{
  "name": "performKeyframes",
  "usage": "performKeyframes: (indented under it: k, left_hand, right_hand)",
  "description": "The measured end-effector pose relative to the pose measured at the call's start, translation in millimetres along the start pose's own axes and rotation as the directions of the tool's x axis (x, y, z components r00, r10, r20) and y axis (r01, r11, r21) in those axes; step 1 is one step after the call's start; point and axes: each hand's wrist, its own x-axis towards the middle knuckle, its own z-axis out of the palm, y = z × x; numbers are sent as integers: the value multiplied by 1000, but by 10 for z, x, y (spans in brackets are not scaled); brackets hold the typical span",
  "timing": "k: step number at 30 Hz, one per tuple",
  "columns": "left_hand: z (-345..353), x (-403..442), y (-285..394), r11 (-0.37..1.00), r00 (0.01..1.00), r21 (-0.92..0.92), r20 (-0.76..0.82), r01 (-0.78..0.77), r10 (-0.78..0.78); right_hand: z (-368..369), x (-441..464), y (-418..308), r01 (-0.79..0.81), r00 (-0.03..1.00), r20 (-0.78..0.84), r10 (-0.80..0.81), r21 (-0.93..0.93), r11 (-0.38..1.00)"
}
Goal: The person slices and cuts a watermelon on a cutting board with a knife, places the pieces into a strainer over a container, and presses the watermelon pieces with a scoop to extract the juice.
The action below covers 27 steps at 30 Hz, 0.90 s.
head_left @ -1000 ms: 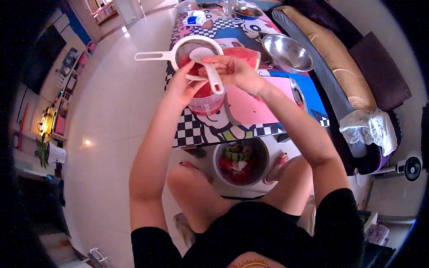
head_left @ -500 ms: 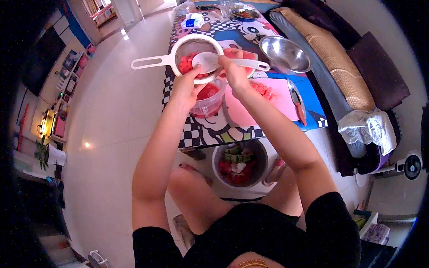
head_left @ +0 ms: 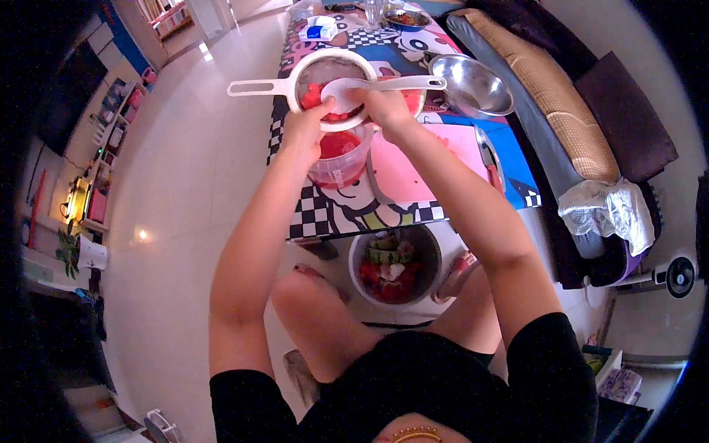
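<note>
My left hand [head_left: 306,131] is closed on the near rim of a white-framed mesh strainer [head_left: 332,66], its thumb reaching over the edge against a spoon. That white spoon [head_left: 413,83] is in my right hand [head_left: 388,109], its bowl down inside the strainer and its handle pointing right. Chunks of red watermelon [head_left: 312,96] lie in the mesh. Beneath the strainer stands a clear plastic tub [head_left: 341,171] with red juice and pulp. A pink cutting board [head_left: 399,173] lies to the right, partly covered by my right forearm. Behind my right hand a cut watermelon piece [head_left: 415,102] shows in part.
A knife [head_left: 484,148] lies at the board's right edge. Farther back are a steel bowl [head_left: 473,85], a tissue pack [head_left: 319,31] and a dish of food [head_left: 406,20]. Between my legs on the floor stands a bucket [head_left: 434,269] holding watermelon rinds and scraps. A sofa [head_left: 546,96] runs along the right.
Both hands, with the strainer and spoon, have shifted slightly up and right in view. The spoon's handle is now closer to level. Both holds stay the same.
</note>
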Motion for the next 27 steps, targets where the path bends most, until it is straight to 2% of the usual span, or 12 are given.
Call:
performKeyframes:
  k: [2, 5, 8, 11, 14, 17, 20, 23, 27]
  left_hand:
    - [-25, 42, 19, 999, 999, 50, -46, 19, -17]
    - [-45, 26, 60, 997, 996, 80, -88, 11, -4]
    - [-99, 48, 54, 997, 996, 79, -87, 13, -6]
    - [-120, 60, 44, 994, 993, 109, -120, 11, 2]
    - [-138, 112, 2, 992, 988, 122, -153, 36, -17]
    - [-170, 180, -55, 990, 984, 126, -174, 55, -33]
    - [-151, 150, -83, 993, 987, 120, -160, 15, 4]
    - [-97, 115, -61, 991, 982, 135, -189, 1, 25]
    - [-133, 201, -117, 991, 978, 128, -208, 31, -3]
  right_hand:
    - [38, 23, 30, 23, 1000, -20, -23, -13, 1000]
    - [68, -36, -16, -1, 999, 33, 0, 42, 999]
    - [121, 49, 130, 86, 996, -35, -86, -23, 996]
    - [113, 175, 239, 108, 993, -30, -117, -211, 971]
    - [99, 158, 250, 129, 990, -34, -139, -198, 972]
    - [57, 175, 254, 200, 976, -9, -218, -360, 911]
    - [79, 138, 231, 174, 973, -80, -215, -357, 918]
    - [83, 165, 285, 224, 955, -96, -280, -383, 896]
    - [60, 140, 229, 235, 955, -59, -290, -443, 865]
